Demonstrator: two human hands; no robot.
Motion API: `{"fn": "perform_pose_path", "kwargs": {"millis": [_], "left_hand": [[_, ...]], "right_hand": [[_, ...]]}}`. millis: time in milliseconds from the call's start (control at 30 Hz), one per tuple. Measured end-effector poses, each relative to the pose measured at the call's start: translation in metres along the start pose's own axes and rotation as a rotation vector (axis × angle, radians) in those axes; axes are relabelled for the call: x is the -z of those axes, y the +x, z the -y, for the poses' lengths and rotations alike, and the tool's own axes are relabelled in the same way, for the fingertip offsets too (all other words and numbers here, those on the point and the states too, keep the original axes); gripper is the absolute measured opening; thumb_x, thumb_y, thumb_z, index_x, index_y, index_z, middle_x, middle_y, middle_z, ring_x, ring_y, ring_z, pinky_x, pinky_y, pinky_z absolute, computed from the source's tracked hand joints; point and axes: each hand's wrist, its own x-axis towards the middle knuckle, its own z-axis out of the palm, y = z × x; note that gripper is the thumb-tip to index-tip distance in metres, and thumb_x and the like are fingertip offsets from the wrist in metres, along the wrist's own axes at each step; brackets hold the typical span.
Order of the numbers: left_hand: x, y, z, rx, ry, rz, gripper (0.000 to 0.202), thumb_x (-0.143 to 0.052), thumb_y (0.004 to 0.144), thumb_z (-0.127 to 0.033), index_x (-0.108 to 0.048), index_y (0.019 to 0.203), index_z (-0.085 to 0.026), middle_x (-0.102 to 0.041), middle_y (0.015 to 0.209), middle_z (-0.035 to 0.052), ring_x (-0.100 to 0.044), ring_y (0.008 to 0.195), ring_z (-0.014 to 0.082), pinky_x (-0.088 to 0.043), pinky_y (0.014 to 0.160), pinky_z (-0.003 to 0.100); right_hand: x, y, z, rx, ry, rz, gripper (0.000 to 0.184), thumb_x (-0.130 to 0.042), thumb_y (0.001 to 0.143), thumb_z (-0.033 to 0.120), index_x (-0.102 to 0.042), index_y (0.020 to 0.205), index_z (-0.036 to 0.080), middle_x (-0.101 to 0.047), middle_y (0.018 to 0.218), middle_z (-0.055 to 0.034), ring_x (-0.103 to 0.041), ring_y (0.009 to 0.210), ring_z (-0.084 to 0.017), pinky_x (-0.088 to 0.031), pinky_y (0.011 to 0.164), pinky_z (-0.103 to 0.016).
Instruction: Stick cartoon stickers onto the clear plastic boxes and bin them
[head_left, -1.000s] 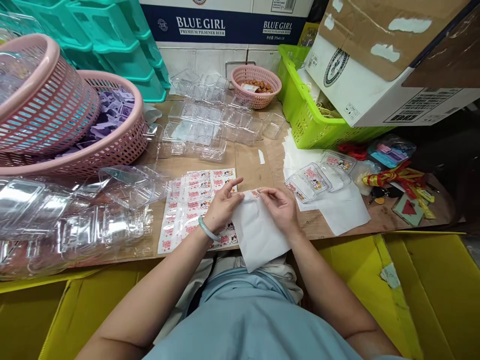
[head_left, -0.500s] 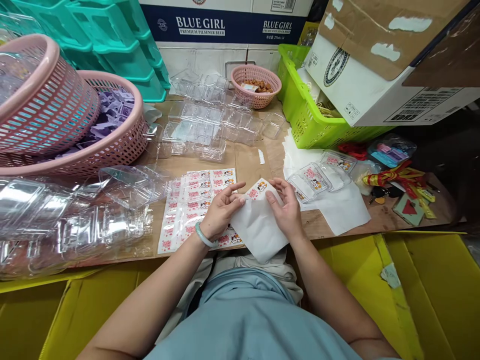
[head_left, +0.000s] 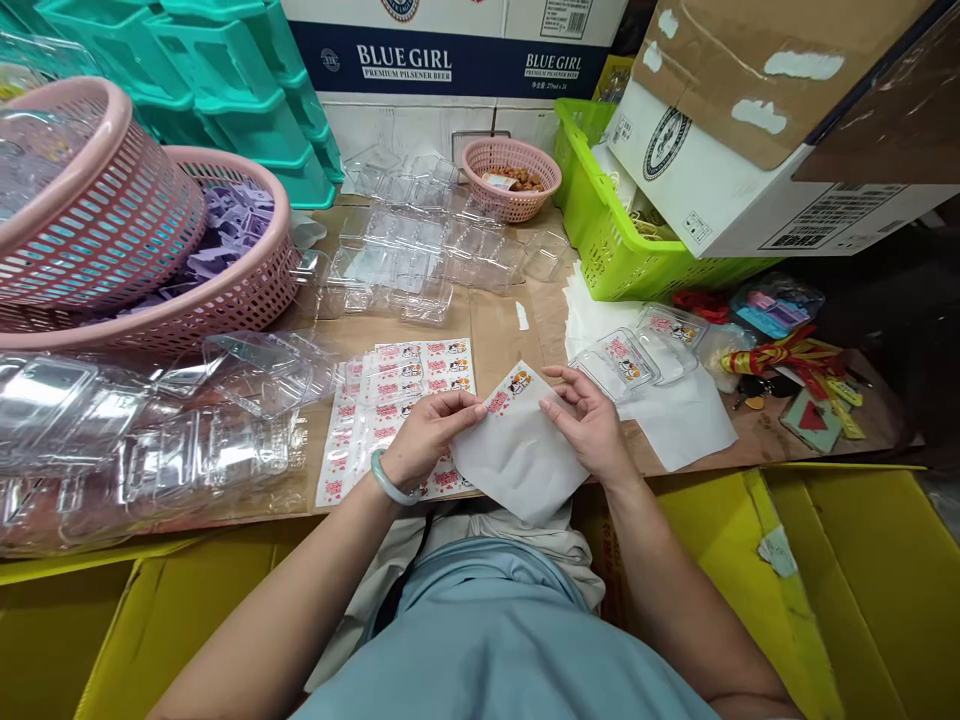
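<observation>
Between my hands is a white sheet of paper (head_left: 523,460), tilted cornerwise, with a cat sticker (head_left: 517,384) and red lettering near its upper corner. My left hand (head_left: 431,435), with a pale bracelet at the wrist, pinches the sheet's left edge between thumb and fingers. On the right edge, my right hand (head_left: 589,425) grips it with the thumb on top. Partly under my left hand lie sticker sheets (head_left: 349,430) printed with cats and red lettering. To the right, clear plastic boxes (head_left: 619,362) with the same stickers rest on white paper (head_left: 686,425).
Clear plastic containers (head_left: 405,240) cover the back of the table, and more (head_left: 202,450) lie at the left. Pink baskets (head_left: 255,300) stand at left, a small pink basket (head_left: 510,210) at the back. A green crate (head_left: 600,230) holds up a carton (head_left: 720,190).
My hands have spread slightly apart, pulling the paper flatter. More of its printed corner now shows, and my left hand has shifted a little left and down.
</observation>
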Motion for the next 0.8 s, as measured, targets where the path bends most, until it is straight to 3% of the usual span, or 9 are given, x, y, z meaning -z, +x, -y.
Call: {"fn": "perform_pose_path", "kwargs": {"millis": [100,167,233,367,500,667,800], "left_hand": [[-0.009,-0.003,-0.003,-0.028,-0.058,-0.067,0.025,-0.081,0.066,-0.036,-0.068,0.073,-0.015,-0.065,0.069,-0.0008,-0.055,0.061,0.0084,-0.042,0.059,0.019],[-0.016,-0.005,-0.004,-0.039,-0.094,-0.104,0.027,-0.082,0.064,-0.036,-0.066,0.069,-0.015,-0.063,0.065,-0.0016,-0.052,0.057,0.0078,-0.04,0.056,0.019],[-0.02,-0.008,-0.004,-0.024,-0.111,-0.096,0.027,-0.082,0.064,-0.037,-0.066,0.069,-0.015,-0.062,0.063,-0.0014,-0.051,0.055,0.008,-0.038,0.054,0.019],[-0.02,-0.011,-0.003,-0.026,-0.084,-0.036,0.025,-0.079,0.066,-0.037,-0.071,0.076,-0.015,-0.065,0.067,0.0011,-0.053,0.059,0.0102,-0.039,0.056,0.021],[-0.016,-0.009,-0.002,-0.15,0.063,0.011,0.022,-0.072,0.075,-0.037,-0.074,0.084,-0.016,-0.069,0.078,0.0038,-0.057,0.07,0.0135,-0.042,0.065,0.024],[-0.017,-0.008,-0.001,-0.375,0.318,0.004,0.019,-0.065,0.081,-0.035,-0.074,0.085,-0.018,-0.07,0.09,0.0059,-0.06,0.084,0.0177,-0.045,0.076,0.028],[-0.019,-0.004,0.004,-0.393,0.395,-0.006,0.021,-0.062,0.083,-0.036,-0.072,0.085,-0.018,-0.07,0.091,0.0065,-0.062,0.086,0.0189,-0.047,0.077,0.029]], "right_hand": [[-0.011,-0.006,0.011,0.321,-0.333,-0.19,0.025,-0.062,0.086,0.024,-0.062,0.111,0.024,-0.065,0.108,-0.0071,-0.059,0.104,-0.023,-0.045,0.097,-0.043],[-0.022,-0.011,0.02,0.487,-0.438,-0.133,0.024,-0.063,0.086,0.021,-0.063,0.11,0.023,-0.065,0.109,-0.0081,-0.059,0.106,-0.023,-0.044,0.097,-0.044],[-0.033,-0.015,0.025,0.545,-0.435,-0.059,0.025,-0.063,0.087,0.021,-0.063,0.111,0.023,-0.067,0.108,-0.008,-0.06,0.103,-0.023,-0.047,0.093,-0.042],[-0.045,-0.017,0.022,0.506,-0.383,-0.091,0.02,-0.064,0.087,0.022,-0.066,0.107,0.023,-0.069,0.102,-0.0067,-0.063,0.097,-0.021,-0.05,0.086,-0.04],[-0.044,-0.013,0.017,0.473,-0.286,-0.111,0.016,-0.063,0.087,0.019,-0.07,0.101,0.025,-0.071,0.098,-0.0055,-0.064,0.092,-0.02,-0.05,0.085,-0.038],[-0.043,-0.013,0.018,0.223,-0.014,-0.122,0.009,-0.064,0.086,0.022,-0.073,0.089,0.023,-0.069,0.09,-0.0035,-0.064,0.088,-0.017,-0.05,0.083,-0.034],[-0.045,-0.008,0.011,0.002,0.222,-0.161,0.009,-0.067,0.083,0.029,-0.072,0.082,0.021,-0.069,0.084,-0.0017,-0.063,0.082,-0.016,-0.049,0.079,-0.03]]}}
